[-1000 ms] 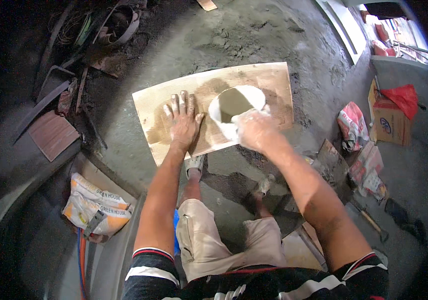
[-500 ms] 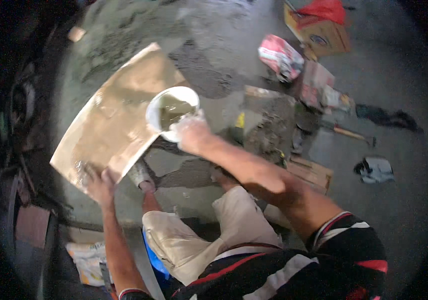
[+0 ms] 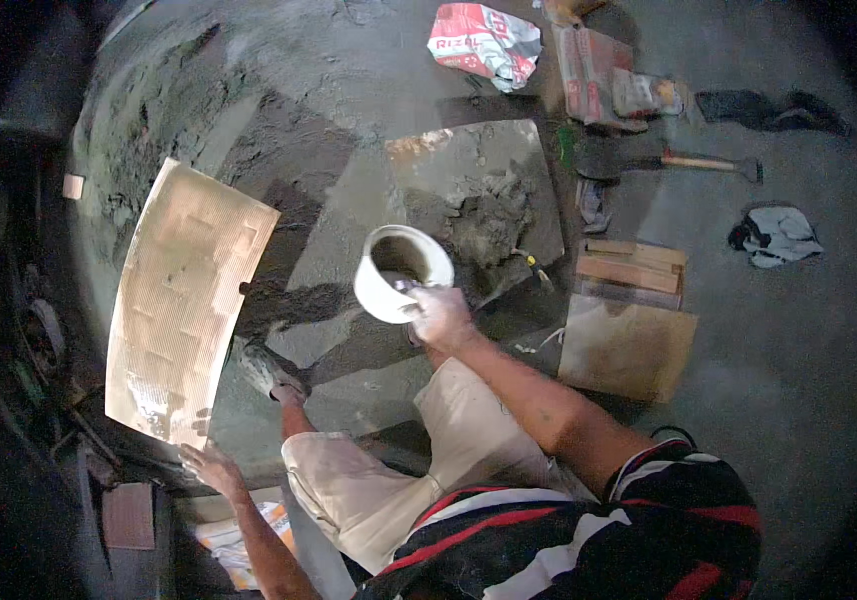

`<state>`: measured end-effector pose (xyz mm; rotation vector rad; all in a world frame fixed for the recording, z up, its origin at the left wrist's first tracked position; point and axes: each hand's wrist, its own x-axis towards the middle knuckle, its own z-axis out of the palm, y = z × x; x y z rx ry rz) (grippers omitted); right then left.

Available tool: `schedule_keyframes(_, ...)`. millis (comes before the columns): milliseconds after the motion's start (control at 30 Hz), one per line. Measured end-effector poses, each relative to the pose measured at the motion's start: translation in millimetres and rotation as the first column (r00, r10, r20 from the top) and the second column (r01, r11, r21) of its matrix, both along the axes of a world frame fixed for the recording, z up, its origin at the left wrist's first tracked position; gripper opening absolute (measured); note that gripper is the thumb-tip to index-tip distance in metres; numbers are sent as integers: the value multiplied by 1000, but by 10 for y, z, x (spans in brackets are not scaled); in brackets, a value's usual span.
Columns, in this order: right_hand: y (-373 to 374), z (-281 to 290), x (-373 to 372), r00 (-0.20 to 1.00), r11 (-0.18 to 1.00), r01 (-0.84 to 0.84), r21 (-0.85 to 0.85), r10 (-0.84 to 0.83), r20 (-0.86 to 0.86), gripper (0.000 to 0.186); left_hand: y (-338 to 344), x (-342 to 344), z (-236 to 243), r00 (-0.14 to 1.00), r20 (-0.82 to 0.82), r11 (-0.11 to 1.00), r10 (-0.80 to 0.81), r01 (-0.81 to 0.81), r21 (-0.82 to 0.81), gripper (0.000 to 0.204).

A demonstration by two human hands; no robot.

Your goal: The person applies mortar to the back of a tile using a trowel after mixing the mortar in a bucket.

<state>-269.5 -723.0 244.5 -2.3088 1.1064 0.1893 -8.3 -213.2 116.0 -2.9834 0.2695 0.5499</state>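
My right hand grips the near rim of a white bucket with grey-brown wet mix inside, over the cement-smeared floor. My left hand, fingers apart, is just at the lower edge of a tan ribbed sheet with wet smears on its bottom end; I cannot tell whether the fingertips touch it. To the right of the bucket lies a square board with a heap of grey mortar and a yellow-handled tool at its edge.
A red-and-white sack, flattened sacks and a dark cloth lie farther off. At right are a wooden-handled shovel, stacked boards and a white crumpled bag. Rough mortar covers the upper left floor; dark clutter lines the left.
The view has turned rightward. The bucket is lifted clear of the ribbed sheet, which now sits apart to the left. My left hand has gone from pressing, then gripping it, to open.
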Motion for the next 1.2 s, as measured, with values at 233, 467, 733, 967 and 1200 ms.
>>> schedule_keyframes(233,-1023,114,-1271,868,868,493,54,-495,27,36,-1078,-79,117,987,-158,974,-40,4,-225,72)
schedule_keyframes(467,-1417,248,-1805,885,888,459,12,-456,-98,43,-1686,-297,266,974,-201,928,-105,24,-373,73)
schedule_keyframes(733,-1313,280,-1626,894,928,368,-62,-371,-249,45,-1346,-492,234,952,-304,970,-44,-32,-239,72)
schedule_keyframes(967,-1784,155,-1999,862,865,499,51,-490,-130,35,-1095,-638,152,932,-360,947,42,-152,-283,73)
schedule_keyframes(1200,-1231,74,-1675,905,906,422,-25,-422,-56,30,-789,-553,80,925,-369,945,85,-192,-264,71)
